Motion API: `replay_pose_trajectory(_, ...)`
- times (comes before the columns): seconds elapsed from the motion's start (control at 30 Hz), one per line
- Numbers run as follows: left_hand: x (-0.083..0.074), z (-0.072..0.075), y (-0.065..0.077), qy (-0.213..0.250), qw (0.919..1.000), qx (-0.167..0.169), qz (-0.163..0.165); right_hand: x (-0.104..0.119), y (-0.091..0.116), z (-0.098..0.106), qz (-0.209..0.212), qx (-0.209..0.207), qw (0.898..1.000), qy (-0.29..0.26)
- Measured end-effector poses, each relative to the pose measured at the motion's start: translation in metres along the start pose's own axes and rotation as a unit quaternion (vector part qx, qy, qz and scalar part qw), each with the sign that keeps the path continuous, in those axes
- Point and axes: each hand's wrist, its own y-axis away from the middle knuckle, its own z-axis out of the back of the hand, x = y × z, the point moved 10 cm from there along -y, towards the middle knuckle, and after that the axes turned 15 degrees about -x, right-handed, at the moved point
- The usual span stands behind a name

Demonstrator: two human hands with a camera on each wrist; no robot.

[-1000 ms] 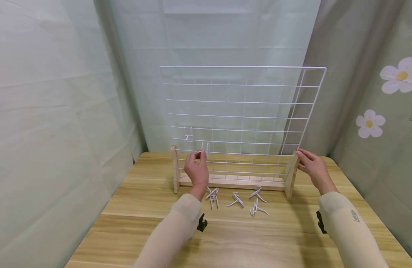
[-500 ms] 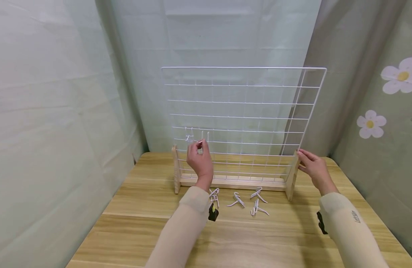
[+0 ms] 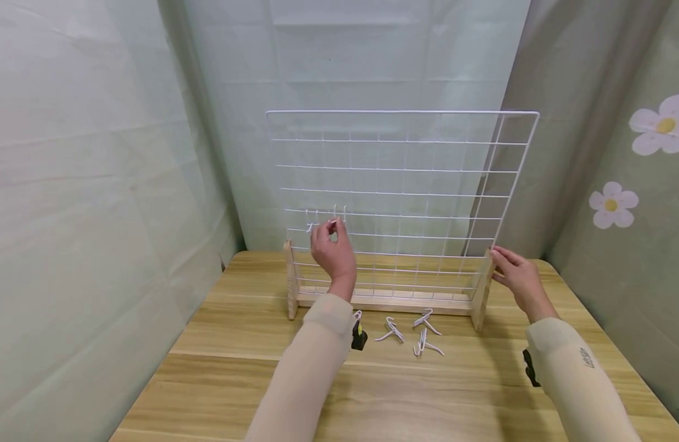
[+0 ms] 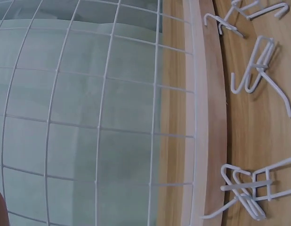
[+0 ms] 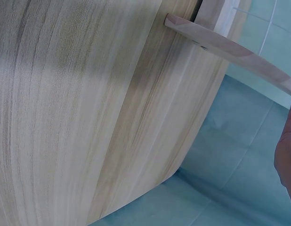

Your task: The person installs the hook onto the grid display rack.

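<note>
Pale cloth backdrop (image 3: 345,61), wood-grain table (image 3: 218,344). Left hand (image 3: 335,255): thumb and fingertips pinched together on a white wire hook (image 3: 344,215), prongs up at the grid rack (image 3: 396,193), toward its 9 o'clock; can't tell if they're seated. Probably light, stiff, slightly slick, hard to break; best held by the forward stem, prongs left free. Hung hook (image 3: 309,228) near, at its 9 o'clock. Right hand (image 3: 519,279): thumb and fingers clamped on the right post (image 3: 483,291), rack's 4 o'clock. Loose hooks (image 3: 423,342) lie at rack's 6 o'clock.
</note>
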Motion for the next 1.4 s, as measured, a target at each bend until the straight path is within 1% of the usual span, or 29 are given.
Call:
replay_pose_trajectory(0.27, 0.002, -0.007, 0.003, -0.025, 0.9994, 0.016, 0.018, 0.000, 0.001, 0.000, -0.002, -0.001, 1.000, 0.000)
replay_pose_trajectory(0.47, 0.007, -0.006, 0.004, -0.038, 0.9990, 0.017, 0.017, 0.001, 0.001, 0.000, 0.001, 0.004, 1.000, -0.005)
replay_pose_trajectory(0.67, 0.016, -0.003, 0.009, -0.047, 0.9983, 0.030, 0.017, 0.001, 0.002, 0.000, 0.001, 0.002, 1.000, -0.002)
replay_pose_trajectory(0.83, 0.023, -0.001, 0.012, -0.062, 0.9973, 0.039, 0.004, 0.001, 0.002, 0.000, -0.002, 0.004, 1.000, -0.013)
replay_pose_trajectory(1.0, 0.024, 0.004, 0.014, -0.063, 0.9968, 0.043, -0.025, 0.001, 0.002, 0.001, 0.003, 0.000, 1.000, -0.012)
replay_pose_trajectory(1.1, 0.027, 0.007, 0.014, -0.063, 0.9961, 0.049, -0.036, 0.001, 0.002, 0.001, 0.005, -0.001, 1.000, -0.012)
replay_pose_trajectory(1.27, 0.036, 0.008, 0.014, -0.063, 0.9949, 0.067, -0.042, 0.002, 0.002, 0.001, 0.003, -0.001, 1.000, -0.009)
replay_pose_trajectory(1.4, 0.038, 0.009, 0.014, -0.052, 0.9942, 0.082, -0.047, 0.001, 0.001, 0.000, 0.001, 0.001, 1.000, -0.010)
